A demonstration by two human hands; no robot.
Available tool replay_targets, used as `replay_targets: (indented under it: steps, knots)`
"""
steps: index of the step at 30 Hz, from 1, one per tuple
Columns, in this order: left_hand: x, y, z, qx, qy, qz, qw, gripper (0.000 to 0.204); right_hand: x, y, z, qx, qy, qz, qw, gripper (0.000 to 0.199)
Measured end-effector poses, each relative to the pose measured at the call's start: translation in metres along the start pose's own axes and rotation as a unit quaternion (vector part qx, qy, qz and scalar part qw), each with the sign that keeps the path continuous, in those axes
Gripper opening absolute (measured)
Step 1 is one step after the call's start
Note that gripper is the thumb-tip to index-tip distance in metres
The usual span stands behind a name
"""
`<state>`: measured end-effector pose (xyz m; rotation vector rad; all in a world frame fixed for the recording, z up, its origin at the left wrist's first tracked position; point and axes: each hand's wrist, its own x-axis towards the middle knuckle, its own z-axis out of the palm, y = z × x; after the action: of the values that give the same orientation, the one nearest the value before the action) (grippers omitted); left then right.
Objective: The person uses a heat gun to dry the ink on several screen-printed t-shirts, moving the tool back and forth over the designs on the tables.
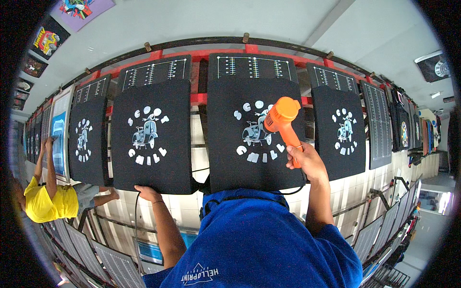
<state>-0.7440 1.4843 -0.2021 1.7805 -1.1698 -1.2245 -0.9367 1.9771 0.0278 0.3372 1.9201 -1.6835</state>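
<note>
My right hand (308,162) is wrapped round the handle of an orange hair dryer (287,117). The dryer hangs over a black T-shirt (224,173) with a white-and-grey scooter print, and its head hides the print's right part. That shirt lies stretched on a flat board in front of me. On the left, my left hand (150,193) is closed on a black cable (136,216), beside the lower edge of another black T-shirt (165,180) with the same print. Part of my left fingers is hard to make out.
More printed black shirts lie on boards left (89,165) and right (355,163), along a red-and-black metal frame (197,99). A co-worker in a yellow shirt (52,200) reaches towards a blue screen frame (59,129) at the left. Behind me stands another row of grey boards (115,264).
</note>
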Motion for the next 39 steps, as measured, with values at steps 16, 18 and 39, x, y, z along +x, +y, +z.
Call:
replay_targets:
  steps: [16,18,39]
  knots:
    - [-0.003,0.003,0.000,0.018,-0.002,-0.008,1.000,0.075,0.010,0.005,0.000,0.019,0.029,-0.035,0.999,0.029]
    - [-0.006,0.005,0.001,0.003,0.010,-0.010,1.000,0.075,0.008,0.005,-0.002,0.017,0.021,-0.030,0.999,0.029]
    - [-0.009,0.006,0.001,-0.021,-0.015,-0.009,1.000,0.071,-0.019,0.010,-0.010,0.030,0.023,0.021,0.999,0.034]
